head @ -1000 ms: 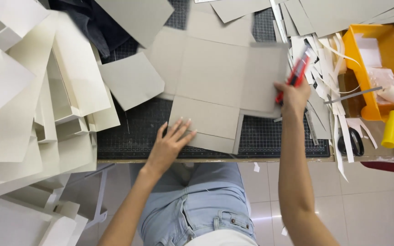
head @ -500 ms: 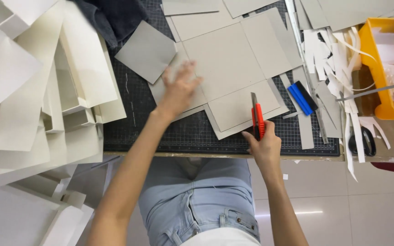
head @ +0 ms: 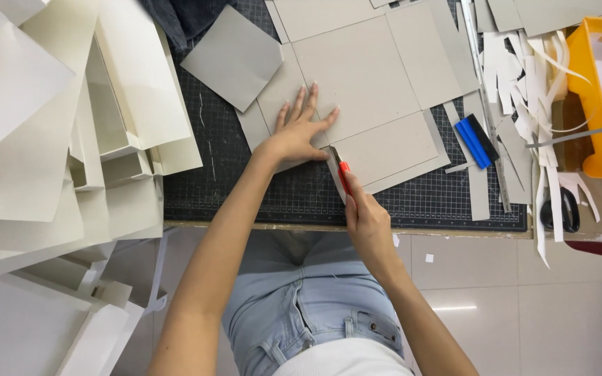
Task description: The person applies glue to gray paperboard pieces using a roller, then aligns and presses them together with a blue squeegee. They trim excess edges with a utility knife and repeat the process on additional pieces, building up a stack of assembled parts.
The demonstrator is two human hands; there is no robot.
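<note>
A grey cross-shaped cardboard sheet (head: 364, 76) lies on the dark cutting mat (head: 245, 188). My left hand (head: 299, 132) presses flat on its left part, fingers spread. My right hand (head: 365, 219) grips a red utility knife (head: 343, 175), its blade set against the sheet's lower left edge, just below my left hand.
A loose grey square (head: 231, 59) lies left of the sheet. Cream folded boxes and sheets (head: 71, 160) are piled at the left. A blue tool (head: 473, 143), paper strips (head: 531, 90), scissors (head: 559, 209) and a yellow bin (head: 597, 90) are at the right.
My right hand brought the red knife from the right side to the sheet's lower left edge. My left hand came up from the mat's front edge and now presses on the sheet.
</note>
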